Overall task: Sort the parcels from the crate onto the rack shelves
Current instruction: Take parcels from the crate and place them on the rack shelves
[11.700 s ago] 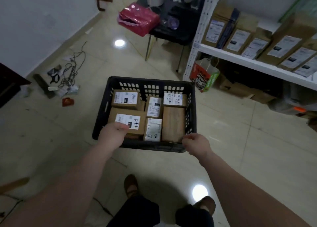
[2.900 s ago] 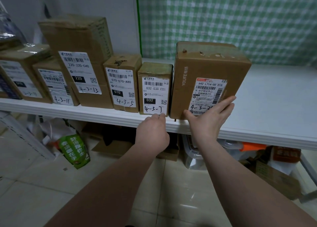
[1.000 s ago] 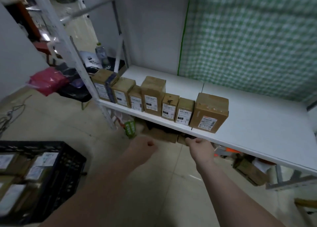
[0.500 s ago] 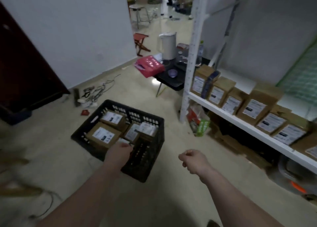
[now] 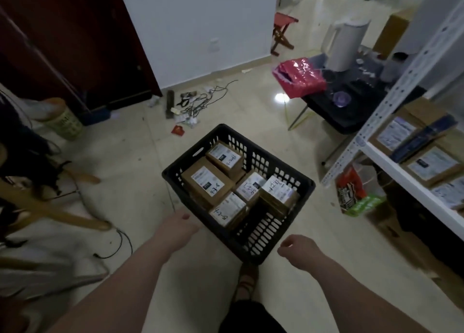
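A black plastic crate [image 5: 253,242] stands on the tiled floor just ahead of my feet, holding several brown parcels [image 5: 207,182] with white labels facing up. My left hand [image 5: 178,226] is at the crate's near-left rim, thumb toward the parcels; its fingers are hidden and I see nothing in it. My right hand [image 5: 298,249] hangs loosely curled and holds nothing, just right of the crate's near corner. The white rack shelf [image 5: 404,182] runs along the right edge with labelled parcels [image 5: 430,163] standing on it.
A black table [image 5: 351,111] with a white kettle [image 5: 345,46] and a red bag [image 5: 301,77] stands beyond the rack's upright [image 5: 391,99]. Cables [image 5: 198,101] lie on the floor by the wall. Snack bags [image 5: 354,194] sit under the shelf. Wooden legs [image 5: 50,207] lie at left.
I have turned away from the rack toward the crate, which is now close below me. My left hand stays by its near rim and my right hand has dropped beside it.
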Demonstrator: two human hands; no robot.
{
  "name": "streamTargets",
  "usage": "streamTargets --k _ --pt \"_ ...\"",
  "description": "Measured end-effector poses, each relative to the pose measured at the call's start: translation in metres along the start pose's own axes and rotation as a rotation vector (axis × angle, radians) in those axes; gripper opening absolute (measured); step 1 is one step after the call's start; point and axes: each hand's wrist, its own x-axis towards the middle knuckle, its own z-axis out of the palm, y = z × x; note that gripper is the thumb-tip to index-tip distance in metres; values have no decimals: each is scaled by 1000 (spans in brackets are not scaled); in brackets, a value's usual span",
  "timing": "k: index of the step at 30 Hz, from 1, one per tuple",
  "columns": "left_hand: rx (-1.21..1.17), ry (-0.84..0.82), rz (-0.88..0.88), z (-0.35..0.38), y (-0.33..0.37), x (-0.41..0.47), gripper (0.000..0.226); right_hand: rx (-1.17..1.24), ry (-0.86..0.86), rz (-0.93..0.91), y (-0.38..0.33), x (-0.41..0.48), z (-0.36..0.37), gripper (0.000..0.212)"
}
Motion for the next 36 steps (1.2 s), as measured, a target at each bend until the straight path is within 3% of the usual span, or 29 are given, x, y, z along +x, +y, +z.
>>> streamTargets --k 5,11,16,23,30,36 --pt "157 -19 32 -15 30 75 45 -93 -47 2 -27 70 -4 28" --pt "528 -13 298 -14 70 162 32 -126 -112 55 -42 118 -16 26" --pt "879 -94 398 -2 77 219 57 -110 -55 146 -49 135 -14 27" --pt "1283 -220 513 12 65 298 88 125 -17 350 -57 148 22 25" --pt "1496 -317 734 24 62 362 96 309 52 524 -79 163 76 21" --pt "1647 -389 803 29 48 402 117 372 -21 569 -104 184 119 10"
